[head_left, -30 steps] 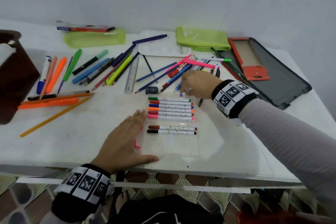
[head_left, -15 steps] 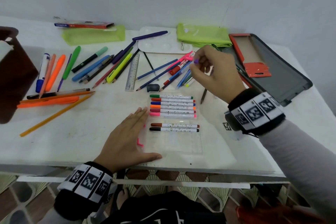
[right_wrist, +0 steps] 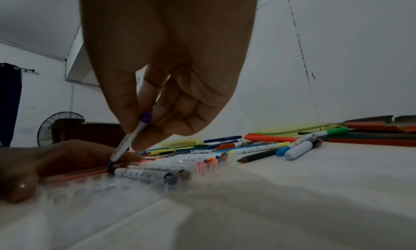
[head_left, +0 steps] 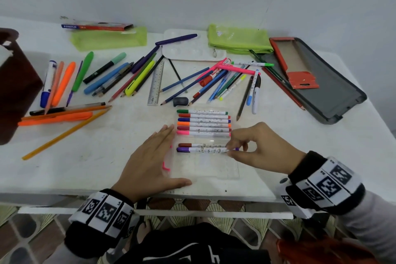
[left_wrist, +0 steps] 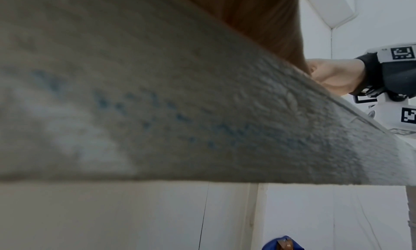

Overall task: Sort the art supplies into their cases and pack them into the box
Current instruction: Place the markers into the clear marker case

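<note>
While the left hand (head_left: 147, 163) lies flat at centre frame, steadying the clear case (head_left: 205, 165), the right hand (head_left: 260, 148) pinches the purple marker (head_left: 201, 149) above its lower row; lowering the raised end level should seat it. Left wrist view: table (left_wrist: 157, 111) edge only. Right wrist view, centre: fingertips (right_wrist: 144, 140) hold the marker tilted, cap down.

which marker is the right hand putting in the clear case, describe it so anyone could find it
At the table's near edge lies a clear case, steadied by the left hand. Inside, below a row of six markers, lie two more. The purple marker is nearer of these, tilted, its tail pinched by the right hand; its neighbour is brown-capped.
</note>
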